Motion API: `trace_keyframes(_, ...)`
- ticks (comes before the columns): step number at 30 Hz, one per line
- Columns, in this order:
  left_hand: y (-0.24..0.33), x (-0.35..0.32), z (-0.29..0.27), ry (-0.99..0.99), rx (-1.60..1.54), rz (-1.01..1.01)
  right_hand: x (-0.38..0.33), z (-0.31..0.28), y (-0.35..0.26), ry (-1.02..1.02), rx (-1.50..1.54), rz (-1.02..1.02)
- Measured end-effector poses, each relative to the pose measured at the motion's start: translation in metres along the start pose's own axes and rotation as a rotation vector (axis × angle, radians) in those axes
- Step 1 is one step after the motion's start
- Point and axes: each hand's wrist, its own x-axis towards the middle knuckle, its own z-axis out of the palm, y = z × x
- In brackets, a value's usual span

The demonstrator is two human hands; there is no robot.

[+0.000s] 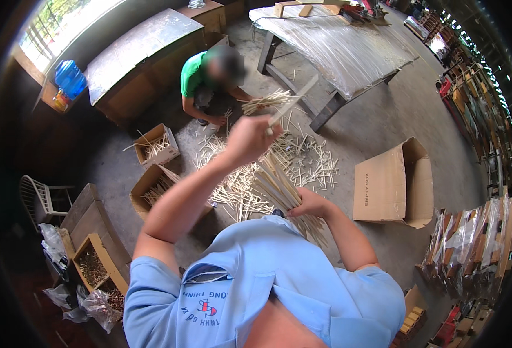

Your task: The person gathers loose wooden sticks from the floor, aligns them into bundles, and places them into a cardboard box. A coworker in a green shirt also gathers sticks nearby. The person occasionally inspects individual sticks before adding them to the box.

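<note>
My left hand (250,139) is raised over the floor, closed round one end of a flat pale wooden stick (293,104) that slants up to the right. Lower and closer to my body, my right hand (311,204) grips a thick bundle of long wooden sticks (272,182). Beneath both hands a wide loose pile of similar sticks (320,165) is scattered on the concrete floor, partly hidden by my left arm and the bundle.
Across the pile a crouching person in a green shirt (193,75) holds another bunch of sticks (266,102). Two cartons with sticks (166,152) stand left; a large open carton (380,188) stands right. A plastic-covered table (337,46) is behind.
</note>
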Motion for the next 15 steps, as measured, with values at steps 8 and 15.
trace_keyframes(8, -0.031, -0.007, 0.018, 0.286, -0.326, -0.089, 0.003, 0.004, 0.014, 0.085, 0.003, -0.004)
trace_keyframes(15, -0.076, -0.036, -0.022, 0.280, -1.169, -0.992, -0.024, -0.080, 0.026, 0.278, 0.737, -0.054)
